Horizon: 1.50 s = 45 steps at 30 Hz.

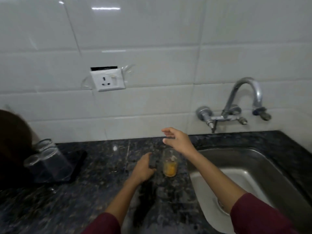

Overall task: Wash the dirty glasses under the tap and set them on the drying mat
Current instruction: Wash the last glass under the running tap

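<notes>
On the dark granite counter (101, 191) left of the sink (253, 166), the left hand (143, 168) grips a blurred dark object (152, 162) just beside the dirty glass (170, 163) holding orange residue. The right hand (179, 139) hovers above it, fingers spread; upturned glasses (49, 164) stand on the black mat (79, 159), far left.

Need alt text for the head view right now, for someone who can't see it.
A glass with orange residue stands on the dark counter beside the steel sink; the right hand hovers open above it. The left hand holds a dark scrubber; two upturned glasses rest on the mat.
</notes>
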### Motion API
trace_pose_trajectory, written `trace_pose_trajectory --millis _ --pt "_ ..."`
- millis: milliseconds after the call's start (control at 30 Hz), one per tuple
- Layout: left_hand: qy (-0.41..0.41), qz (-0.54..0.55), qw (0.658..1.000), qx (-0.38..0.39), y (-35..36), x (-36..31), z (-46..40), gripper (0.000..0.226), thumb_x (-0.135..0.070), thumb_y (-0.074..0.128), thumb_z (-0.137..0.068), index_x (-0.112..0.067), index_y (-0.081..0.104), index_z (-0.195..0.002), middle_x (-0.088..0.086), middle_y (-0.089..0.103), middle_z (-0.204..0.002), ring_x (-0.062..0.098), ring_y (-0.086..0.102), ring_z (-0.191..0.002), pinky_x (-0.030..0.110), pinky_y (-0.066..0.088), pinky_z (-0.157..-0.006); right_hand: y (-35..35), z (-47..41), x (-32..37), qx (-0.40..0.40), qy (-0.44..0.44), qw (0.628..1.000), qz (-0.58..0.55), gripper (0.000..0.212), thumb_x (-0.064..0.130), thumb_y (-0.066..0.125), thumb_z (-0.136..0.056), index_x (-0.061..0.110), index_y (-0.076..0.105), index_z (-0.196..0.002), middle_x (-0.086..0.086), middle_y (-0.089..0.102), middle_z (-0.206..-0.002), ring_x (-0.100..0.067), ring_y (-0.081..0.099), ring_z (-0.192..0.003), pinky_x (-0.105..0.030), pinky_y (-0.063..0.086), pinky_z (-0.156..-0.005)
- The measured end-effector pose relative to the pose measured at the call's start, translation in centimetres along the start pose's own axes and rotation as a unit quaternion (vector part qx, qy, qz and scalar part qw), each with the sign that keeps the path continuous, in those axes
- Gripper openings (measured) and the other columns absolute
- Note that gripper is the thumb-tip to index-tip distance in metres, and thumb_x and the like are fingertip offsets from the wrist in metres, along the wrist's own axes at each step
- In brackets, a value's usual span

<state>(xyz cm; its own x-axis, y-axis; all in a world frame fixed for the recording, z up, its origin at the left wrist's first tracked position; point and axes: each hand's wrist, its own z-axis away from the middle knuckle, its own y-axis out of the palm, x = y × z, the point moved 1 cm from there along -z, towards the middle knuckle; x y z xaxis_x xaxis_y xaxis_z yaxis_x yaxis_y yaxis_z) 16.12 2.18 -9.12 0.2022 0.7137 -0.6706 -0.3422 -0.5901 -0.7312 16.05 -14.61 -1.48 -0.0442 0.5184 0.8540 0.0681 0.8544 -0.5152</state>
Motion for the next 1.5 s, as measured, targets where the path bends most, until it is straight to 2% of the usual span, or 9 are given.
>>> trace_pose_trajectory --millis 167,333,533,767,933,1133,1267,1400,1500 --pt "0.012 0.106 0.993 0.045 4.2 -2.6 -1.3 0.098 -0.023 0.084 -0.07 -0.02 0.019 -0.143 -0.008 0.037 -0.133 0.012 0.042 -0.125 0.014 0.034 -0.087 -5.0 1.5 -3.3 -0.053 0.05 0.997 -0.039 0.033 0.008 0.061 -0.087 0.011 0.059 -0.119 -0.006 0.062 -0.117 -0.016 0.058 -0.108 -0.027 0.046 -0.096" --pt "-0.07 0.21 0.972 -0.082 7.7 -1.4 -2.7 0.092 -0.058 0.078 -0.038 -0.03 0.045 -0.119 -0.002 0.062 -0.118 0.02 0.06 -0.11 0.035 0.047 -0.094 -7.1 2.6 -6.3 -0.079 0.076 0.993 -0.051 0.031 0.004 0.061 -0.084 0.01 0.062 -0.115 -0.009 0.066 -0.115 -0.015 0.061 -0.098 -0.023 0.045 -0.093" --pt "-0.07 0.213 0.965 -0.134 8.4 -3.9 -2.9 0.067 -0.023 0.091 -0.053 -0.022 0.056 -0.111 0.003 0.066 -0.108 0.02 0.062 -0.101 0.031 0.048 -0.087 -8.6 4.0 -9.6 -0.085 0.1 0.99 -0.06 0.029 0.004 0.061 -0.084 0.012 0.064 -0.112 -0.012 0.067 -0.113 -0.019 0.063 -0.101 -0.03 0.047 -0.098" --pt "-0.014 0.208 0.97 -0.123 9.3 -8.8 -4.1 0.067 -0.025 0.091 -0.054 -0.023 0.057 -0.112 -0.002 0.065 -0.105 0.019 0.063 -0.1 0.035 0.052 -0.091 -12.0 3.4 -11.5 -0.189 0.112 0.968 0.119 0.043 0.014 0.055 -0.09 0.007 0.046 -0.131 -0.014 0.056 -0.127 -0.028 0.055 -0.113 -0.038 0.045 -0.093" --pt "0.025 0.206 0.969 -0.133 8.8 -11.9 -4.6 0.066 -0.023 0.09 -0.058 -0.026 0.058 -0.116 -0.005 0.067 -0.106 0.011 0.063 -0.096 0.024 0.052 -0.082 -14.2 -1.1 -9.5 -0.169 0.091 0.958 0.213 0.053 0.026 0.045 -0.096 0.001 0.026 -0.139 -0.02 0.056 -0.124 -0.037 0.055 -0.111 -0.043 0.045 -0.079" --pt "0.012 0.247 0.955 -0.163 7.9 -12.4 -3.4 0.06 -0.014 0.09 -0.057 -0.028 0.058 -0.106 -0.011 0.067 -0.098 0.011 0.065 -0.093 0.026 0.052 -0.082 -14.0 -2.9 -10.1 -0.183 0.074 0.937 0.288 0.035 0.011 0.026 -0.096 0.0 0.035 -0.129 -0.027 0.063 -0.109 -0.043 0.058 -0.1 -0.039 0.036 -0.068" --pt "0.002 0.24 0.956 -0.17 8.1 -12.4 -2.2 0.065 -0.025 0.091 -0.052 -0.033 0.057 -0.107 -0.004 0.07 -0.105 0.014 0.066 -0.097 0.032 0.055 -0.084 -13.6 -3.3 -10.5 -0.178 0.043 0.952 0.245 0.048 0.035 0.015 -0.099 0.011 0.049 -0.121 -0.021 0.065 -0.1 -0.037 0.06 -0.094 -0.041 0.04 -0.075" --pt "-0.008 0.215 0.964 -0.154 8.4 -13.1 -1.5 0.056 -0.018 0.088 -0.06 -0.027 0.057 -0.106 -0.004 0.067 -0.101 0.013 0.064 -0.092 0.022 0.048 -0.074 -13.5 -1.8 -10.1 -0.154 0.031 0.949 0.273 0.046 0.02 0.031 -0.096 0.015 0.021 -0.14 -0.021 0.062 -0.106 -0.038 0.06 -0.091 -0.043 0.043 -0.068" --pt "-0.007 0.195 0.972 -0.132 9.3 -14.0 -1.8 0.052 -0.019 0.088 -0.061 -0.023 0.058 -0.103 -0.005 0.064 -0.099 0.015 0.062 -0.091 0.02 0.046 -0.07 -13.3 1.1 -10.6 -0.139 0.043 0.97 0.197 0.048 0.026 0.04 -0.096 0.008 0.026 -0.138 -0.018 0.056 -0.123 -0.036 0.057 -0.105 -0.044 0.047 -0.08"
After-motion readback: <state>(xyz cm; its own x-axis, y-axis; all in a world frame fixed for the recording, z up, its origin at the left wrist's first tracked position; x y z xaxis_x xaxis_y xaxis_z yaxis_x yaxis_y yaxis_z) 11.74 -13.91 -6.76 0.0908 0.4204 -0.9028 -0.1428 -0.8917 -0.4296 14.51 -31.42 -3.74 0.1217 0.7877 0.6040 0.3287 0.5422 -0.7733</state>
